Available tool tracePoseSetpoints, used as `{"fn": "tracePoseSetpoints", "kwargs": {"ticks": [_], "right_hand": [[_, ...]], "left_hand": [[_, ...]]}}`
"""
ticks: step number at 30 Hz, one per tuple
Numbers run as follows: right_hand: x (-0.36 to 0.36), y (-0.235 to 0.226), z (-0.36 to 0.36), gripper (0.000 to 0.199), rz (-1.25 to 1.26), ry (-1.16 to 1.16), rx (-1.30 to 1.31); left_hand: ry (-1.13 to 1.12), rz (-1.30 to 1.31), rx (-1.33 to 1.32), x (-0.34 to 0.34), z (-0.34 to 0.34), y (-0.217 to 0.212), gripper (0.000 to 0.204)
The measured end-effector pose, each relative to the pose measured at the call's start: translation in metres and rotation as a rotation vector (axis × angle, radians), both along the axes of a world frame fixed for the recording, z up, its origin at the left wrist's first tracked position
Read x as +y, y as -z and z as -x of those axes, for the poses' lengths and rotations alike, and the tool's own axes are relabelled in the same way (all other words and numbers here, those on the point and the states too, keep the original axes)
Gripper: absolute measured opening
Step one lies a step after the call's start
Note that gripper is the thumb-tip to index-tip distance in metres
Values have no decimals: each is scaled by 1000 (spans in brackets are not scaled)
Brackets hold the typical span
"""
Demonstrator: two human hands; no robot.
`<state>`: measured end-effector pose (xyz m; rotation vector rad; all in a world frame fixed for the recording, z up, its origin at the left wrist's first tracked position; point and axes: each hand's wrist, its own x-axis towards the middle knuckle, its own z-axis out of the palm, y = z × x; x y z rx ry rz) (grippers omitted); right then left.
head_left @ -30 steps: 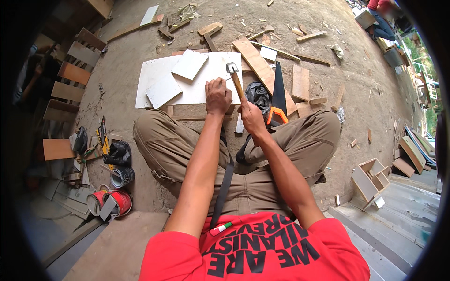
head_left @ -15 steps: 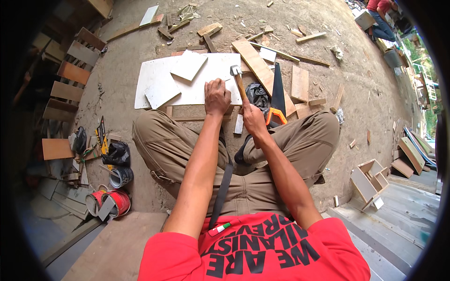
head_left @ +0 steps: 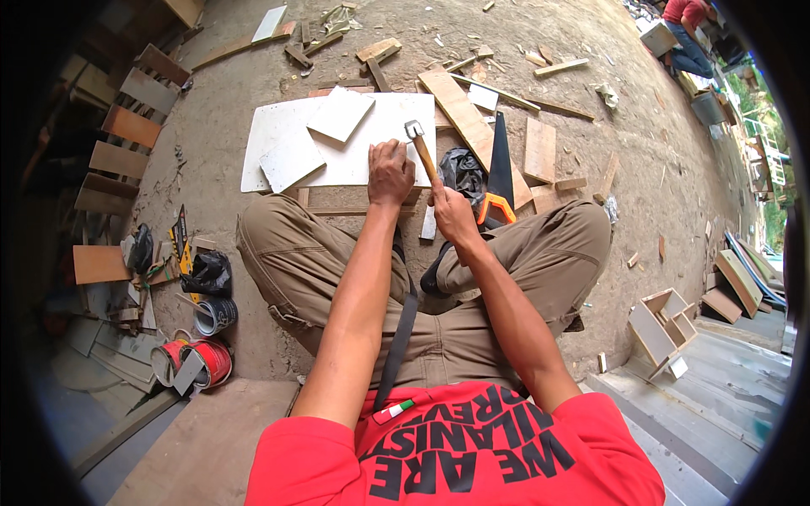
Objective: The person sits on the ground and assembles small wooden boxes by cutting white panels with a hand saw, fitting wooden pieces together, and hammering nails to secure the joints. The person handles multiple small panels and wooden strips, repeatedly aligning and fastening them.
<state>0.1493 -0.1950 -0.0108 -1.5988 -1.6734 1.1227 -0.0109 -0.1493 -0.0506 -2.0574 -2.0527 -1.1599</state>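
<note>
My right hand grips the wooden handle of a hammer. Its metal head hangs over the right part of a large white board, close to the fingertips of my left hand. That left hand rests on the board near its front edge, fingers curled down and pressed together; whatever they pinch is too small to make out. Two smaller white panels, a square one and another, lie on the board to the left. Wood strips show beneath the board's near edge.
Right of the board lie a handsaw with an orange handle, a black plastic bag and a long plank. Paint cans stand at left. A small wooden box sits at right. Another person is at far right.
The hammer's head has swung a little to the left, nearer the left fingertips. My left hand stays in place on the board.
</note>
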Motion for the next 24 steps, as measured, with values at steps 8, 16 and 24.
{"fn": "tracePoseSetpoints", "kwargs": {"ticks": [8, 16, 24], "right_hand": [[-3, -19, 1, 63, 75, -8, 24], [-5, -26, 2, 66, 17, 25, 84], [-3, -21, -1, 69, 113, 85, 124]], "left_hand": [[-9, 11, 4, -1, 0, -1, 36], [-16, 19, 4, -1, 0, 0, 35], [-66, -37, -16, 4, 0, -4, 26]]}}
